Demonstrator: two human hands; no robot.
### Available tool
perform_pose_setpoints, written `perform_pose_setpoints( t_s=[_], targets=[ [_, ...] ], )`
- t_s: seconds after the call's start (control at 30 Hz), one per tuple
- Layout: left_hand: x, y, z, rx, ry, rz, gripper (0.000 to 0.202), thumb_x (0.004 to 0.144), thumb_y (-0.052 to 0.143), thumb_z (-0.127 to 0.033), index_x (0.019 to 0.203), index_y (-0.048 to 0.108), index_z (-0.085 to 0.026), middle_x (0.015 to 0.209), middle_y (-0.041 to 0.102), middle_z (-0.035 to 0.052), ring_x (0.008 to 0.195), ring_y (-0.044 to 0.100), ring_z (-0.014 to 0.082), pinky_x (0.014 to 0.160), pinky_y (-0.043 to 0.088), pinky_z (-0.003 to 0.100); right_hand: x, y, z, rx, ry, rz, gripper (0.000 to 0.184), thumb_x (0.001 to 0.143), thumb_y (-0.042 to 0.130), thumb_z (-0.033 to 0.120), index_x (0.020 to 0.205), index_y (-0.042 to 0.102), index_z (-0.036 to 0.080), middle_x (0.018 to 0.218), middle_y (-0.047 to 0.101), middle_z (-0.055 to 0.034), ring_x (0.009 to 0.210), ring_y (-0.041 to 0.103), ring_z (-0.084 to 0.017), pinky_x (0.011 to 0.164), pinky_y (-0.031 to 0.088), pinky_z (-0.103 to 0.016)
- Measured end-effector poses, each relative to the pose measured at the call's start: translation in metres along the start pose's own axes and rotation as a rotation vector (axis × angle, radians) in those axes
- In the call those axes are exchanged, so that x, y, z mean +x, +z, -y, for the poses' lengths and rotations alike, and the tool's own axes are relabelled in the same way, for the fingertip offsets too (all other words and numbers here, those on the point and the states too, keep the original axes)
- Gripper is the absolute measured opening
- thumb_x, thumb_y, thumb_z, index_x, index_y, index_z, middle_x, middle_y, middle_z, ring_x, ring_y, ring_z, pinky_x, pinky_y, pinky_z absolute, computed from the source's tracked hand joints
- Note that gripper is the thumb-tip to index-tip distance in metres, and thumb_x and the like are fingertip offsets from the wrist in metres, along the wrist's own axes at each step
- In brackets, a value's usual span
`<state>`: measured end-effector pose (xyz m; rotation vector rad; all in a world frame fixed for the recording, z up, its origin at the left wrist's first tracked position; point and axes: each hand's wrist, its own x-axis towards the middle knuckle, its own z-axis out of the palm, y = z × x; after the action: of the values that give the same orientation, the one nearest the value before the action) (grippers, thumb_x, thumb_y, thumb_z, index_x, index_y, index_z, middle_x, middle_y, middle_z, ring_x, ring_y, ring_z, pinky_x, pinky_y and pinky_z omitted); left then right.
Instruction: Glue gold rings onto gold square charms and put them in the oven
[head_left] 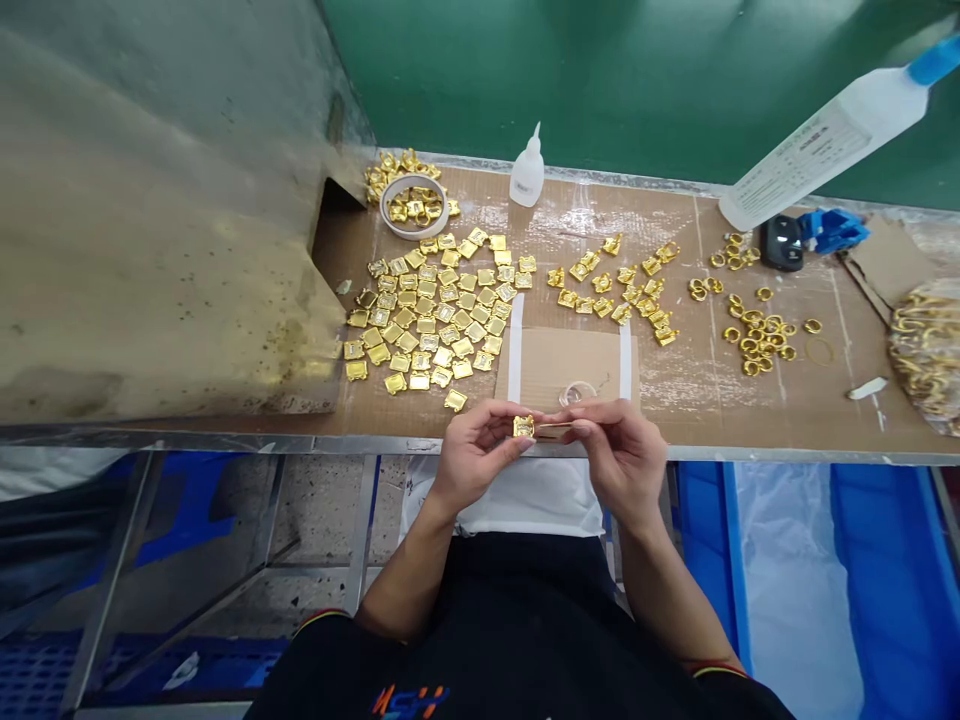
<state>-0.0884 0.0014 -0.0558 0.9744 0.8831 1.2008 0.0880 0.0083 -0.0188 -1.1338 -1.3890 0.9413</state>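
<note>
In the head view my left hand (478, 452) pinches a small square gold-coloured metal piece (523, 427) between thumb and fingers, at the table's front edge. My right hand (624, 452) is closed on a thin flat tan strip (555, 431), which looks like cardboard and reaches toward the gold piece. Whether strip and piece touch, I cannot tell. Just beyond the hands lies a cardboard sheet (570, 355) with white tape along both sides. A small clear ring-shaped item (576, 394) rests on it, close to my right fingers.
Many square gold pieces (426, 325) cover the left of the table, near a tape roll (391, 215). Gold ring-like parts (763, 340) lie right. A small dropper bottle (528, 175) and a large tilted bottle (817, 150) stand behind. A metal box (187, 220) blocks the left.
</note>
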Motion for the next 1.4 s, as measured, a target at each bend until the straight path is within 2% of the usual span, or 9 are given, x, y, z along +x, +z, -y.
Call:
perform_pose_setpoints(
  t_s=[0.37, 0.47, 0.57, 0.67, 0.8, 0.97, 1.1, 1.23, 1.4],
  targets=[
    [0.002, 0.0, 0.004, -0.046, 0.071, -0.023, 0.024, 0.085, 0.085, -0.031, 0.102, 0.077, -0.016, 0.106, 0.081, 0.012, 0.085, 0.079, 0.019, 0.079, 0.064, 0.028, 0.013, -0.036, -0.027, -0.378, -0.176, -0.129, 0.017, 0.098, 0.069, 0.027, 0.083, 0.074, 0.024, 0.085, 0.077, -0.0036, 0.084, 0.074, -0.021, 0.075, 0.06, -0.036],
    [0.001, 0.0, 0.003, -0.069, 0.069, -0.021, 0.028, 0.086, 0.084, -0.035, 0.105, 0.079, -0.015, 0.103, 0.082, 0.0131, 0.083, 0.079, 0.0199, 0.077, 0.065, 0.029, 0.013, -0.035, -0.029, -0.506, -0.233, -0.08, 0.015, 0.098, 0.069, 0.035, 0.105, 0.076, 0.025, 0.103, 0.077, -0.008, 0.098, 0.073, -0.025, 0.085, 0.06, -0.042],
    [-0.008, -0.005, -0.001, -0.098, 0.07, -0.027, 0.03, 0.083, 0.087, -0.035, 0.105, 0.081, -0.015, 0.098, 0.083, 0.0126, 0.079, 0.079, 0.0192, 0.074, 0.065, 0.028, 0.009, -0.031, -0.021, -0.458, -0.381, -0.215, 0.048, 0.098, 0.066, 0.049, 0.139, 0.062, 0.025, 0.13, 0.067, -0.0145, 0.124, 0.063, -0.033, 0.103, 0.052, -0.054],
    [-0.026, -0.019, -0.008, -0.13, 0.063, -0.044, 0.03, 0.081, 0.089, -0.035, 0.105, 0.083, -0.018, 0.092, 0.083, 0.0104, 0.073, 0.078, 0.0185, 0.07, 0.065, 0.027, 0.004, -0.015, -0.005, -0.377, -0.48, -0.196, 0.036, 0.102, 0.06, 0.033, 0.137, 0.063, 0.026, 0.121, 0.069, -0.0119, 0.117, 0.065, -0.028, 0.099, 0.054, -0.047],
    [-0.058, -0.043, -0.017, -0.104, 0.031, -0.142, 0.031, 0.078, 0.09, -0.038, 0.102, 0.084, -0.018, 0.088, 0.083, 0.0106, 0.069, 0.077, 0.019, 0.067, 0.064, 0.027, 0.002, 0.027, 0.009, -0.403, -0.411, 0.215, 0.023, 0.099, 0.061, 0.015, 0.119, 0.068, 0.025, 0.108, 0.073, -0.0097, 0.101, 0.071, -0.023, 0.088, 0.059, -0.036],
    [-0.093, -0.072, -0.018, -0.094, 0.037, -0.355, 0.041, 0.073, 0.092, -0.046, 0.1, 0.083, -0.016, 0.085, 0.082, 0.0116, 0.065, 0.074, 0.0184, 0.063, 0.061, 0.027, 0.001, 0.079, 0.017, -0.305, -0.426, 0.391, 0.014, 0.102, 0.056, 0.015, 0.11, 0.065, 0.021, 0.096, 0.073, -0.0077, 0.079, 0.071, -0.017, 0.071, 0.058, -0.027],
    [-0.116, -0.09, -0.016, -0.178, 0.118, -0.529, 0.048, 0.066, 0.094, -0.053, 0.093, 0.082, -0.016, 0.078, 0.079, 0.0083, 0.062, 0.069, 0.0167, 0.059, 0.057, 0.026, 0.002, 0.123, 0.045, -0.254, -0.598, 0.645, 0.013, 0.105, 0.053, 0.018, 0.107, 0.065, 0.021, 0.081, 0.073, -0.0026, 0.067, 0.069, -0.014, 0.062, 0.053, -0.023],
    [-0.145, -0.104, -0.018, -0.207, 0.184, -0.673, 0.044, 0.066, 0.095, -0.052, 0.085, 0.081, -0.015, 0.07, 0.074, 0.0051, 0.062, 0.066, 0.0149, 0.062, 0.055, 0.025, 0.006, 0.207, 0.095, -0.498, -0.876, 0.995, 0.016, 0.105, 0.054, 0.023, 0.107, 0.069, 0.02, 0.089, 0.076, -0.0063, 0.08, 0.073, -0.02, 0.067, 0.055, -0.028],
    [-0.184, -0.108, -0.019, -0.252, 0.158, -0.741, 0.047, 0.065, 0.096, -0.051, 0.092, 0.082, -0.015, 0.082, 0.079, 0.0101, 0.065, 0.068, 0.0155, 0.062, 0.055, 0.026, 0.033, 0.333, 0.141, -1.098, -0.651, 0.795, 0.041, 0.103, 0.038, 0.006, 0.132, 0.066, 0.012, 0.13, 0.07, -0.0248, 0.118, 0.07, -0.029, 0.09, 0.059, -0.039]
  ],
)
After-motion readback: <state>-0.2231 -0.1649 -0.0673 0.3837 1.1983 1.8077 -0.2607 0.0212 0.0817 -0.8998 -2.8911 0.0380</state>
